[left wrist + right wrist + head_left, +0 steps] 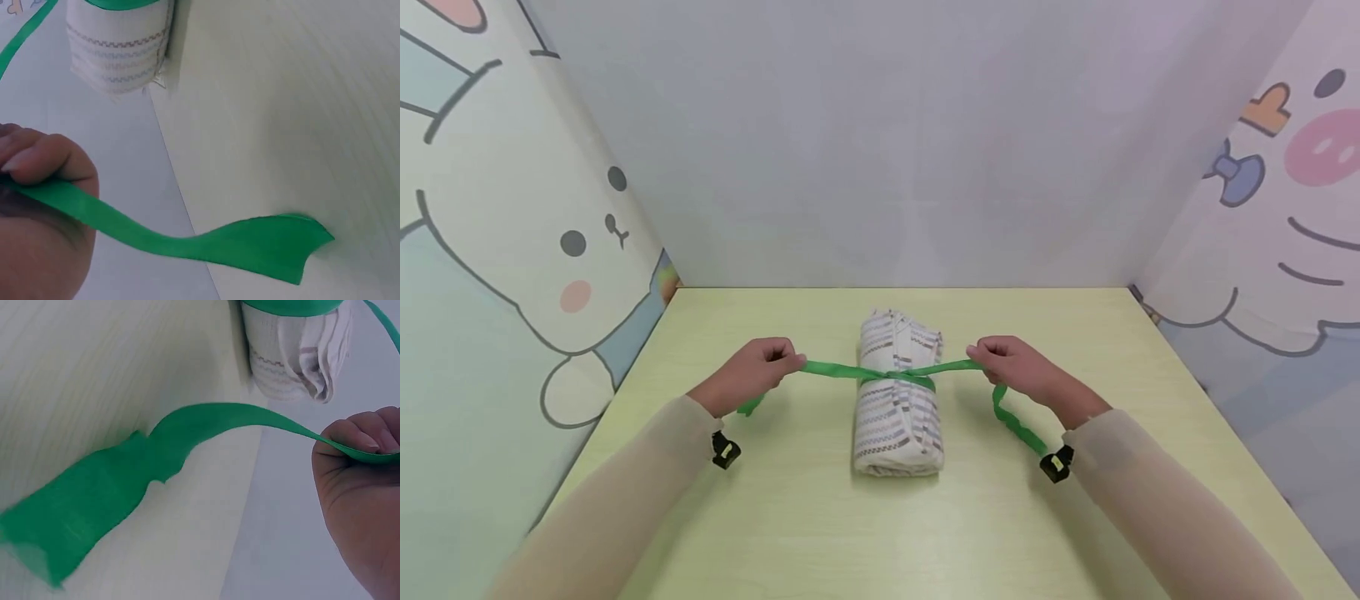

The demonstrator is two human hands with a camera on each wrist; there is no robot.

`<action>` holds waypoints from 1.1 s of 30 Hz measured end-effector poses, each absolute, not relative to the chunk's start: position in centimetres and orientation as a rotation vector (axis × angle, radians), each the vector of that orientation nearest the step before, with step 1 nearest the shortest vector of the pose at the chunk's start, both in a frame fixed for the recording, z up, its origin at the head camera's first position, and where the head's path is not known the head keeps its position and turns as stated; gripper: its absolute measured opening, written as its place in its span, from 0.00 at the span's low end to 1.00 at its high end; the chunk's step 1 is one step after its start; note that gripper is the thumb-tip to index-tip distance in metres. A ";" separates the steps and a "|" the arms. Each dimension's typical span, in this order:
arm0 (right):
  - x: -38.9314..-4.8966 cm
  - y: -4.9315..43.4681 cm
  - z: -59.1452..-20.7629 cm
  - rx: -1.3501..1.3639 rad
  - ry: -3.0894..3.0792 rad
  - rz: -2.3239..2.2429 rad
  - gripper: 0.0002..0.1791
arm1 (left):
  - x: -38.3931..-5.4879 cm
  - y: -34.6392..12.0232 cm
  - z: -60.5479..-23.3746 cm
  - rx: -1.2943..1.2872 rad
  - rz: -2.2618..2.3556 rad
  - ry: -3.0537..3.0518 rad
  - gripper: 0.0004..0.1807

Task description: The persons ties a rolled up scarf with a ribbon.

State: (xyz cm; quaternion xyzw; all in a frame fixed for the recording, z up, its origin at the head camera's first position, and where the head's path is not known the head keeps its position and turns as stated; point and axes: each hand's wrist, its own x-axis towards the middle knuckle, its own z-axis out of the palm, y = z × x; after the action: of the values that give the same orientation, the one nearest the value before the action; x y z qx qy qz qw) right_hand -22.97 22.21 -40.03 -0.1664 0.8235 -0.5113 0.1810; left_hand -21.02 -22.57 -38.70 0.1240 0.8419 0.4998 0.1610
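A rolled striped cloth lies in the middle of the table, its length running away from me. Round its middle goes a green ribbon, crossed in a knot on top. My left hand pinches one end out to the left, and my right hand pinches the other out to the right. Both stretches between hands and knot look taut. Past the left fingers a short ribbon tail hangs loose. A longer, crinkled tail trails below the right hand toward the wrist.
The pale wooden table ends at a plain grey-white wall behind. Side panels with a cartoon rabbit on the left and a cartoon pig on the right flank it. Small black devices sit at both wrists.
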 end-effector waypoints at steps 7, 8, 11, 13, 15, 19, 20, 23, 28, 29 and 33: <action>-22.8 23.9 -40.3 -0.416 2.349 -1.406 0.30 | -20.6 -24.0 -38.9 0.323 1.230 2.582 0.26; -22.7 24.2 -40.4 -0.407 2.356 -1.387 0.30 | -20.6 -24.1 -39.0 0.320 1.208 2.599 0.26; -22.6 24.8 -40.5 -0.397 2.388 -1.307 0.31 | -20.5 -24.7 -39.4 0.301 1.146 2.649 0.27; -22.5 25.1 -40.7 -0.399 2.401 -1.264 0.29 | -20.3 -25.2 -39.9 0.286 1.105 2.672 0.26; -22.4 25.4 -40.8 -0.410 2.396 -1.246 0.26 | -20.1 -25.9 -40.4 0.262 1.068 2.691 0.25; -22.4 25.9 -41.1 -0.432 2.361 -1.234 0.21 | -19.5 -27.0 -41.4 0.226 1.021 2.722 0.24; -22.4 26.1 -41.1 -0.439 2.362 -1.223 0.21 | -19.3 -27.2 -41.5 0.225 1.007 2.734 0.24; -22.4 26.6 -41.3 -0.432 2.401 -1.170 0.21 | -19.0 -27.7 -41.8 0.203 0.968 2.767 0.24; -22.5 27.7 -41.4 -0.389 2.465 -1.135 0.24 | -18.7 -28.2 -41.7 0.168 0.902 2.784 0.24; -22.5 27.9 -41.4 -0.372 2.470 -1.138 0.24 | -18.7 -28.2 -41.6 0.166 0.894 2.784 0.24; -22.5 29.0 -41.5 -0.317 2.447 -1.181 0.25 | -18.7 -28.3 -41.4 0.159 0.868 2.793 0.23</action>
State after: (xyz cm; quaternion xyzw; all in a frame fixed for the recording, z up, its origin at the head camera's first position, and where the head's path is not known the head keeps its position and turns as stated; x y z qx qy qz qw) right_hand -22.49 28.95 -41.53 -0.1135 0.8761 -0.4228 0.2018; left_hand -18.67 -28.29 -41.35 0.0541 0.9482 0.2946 0.1060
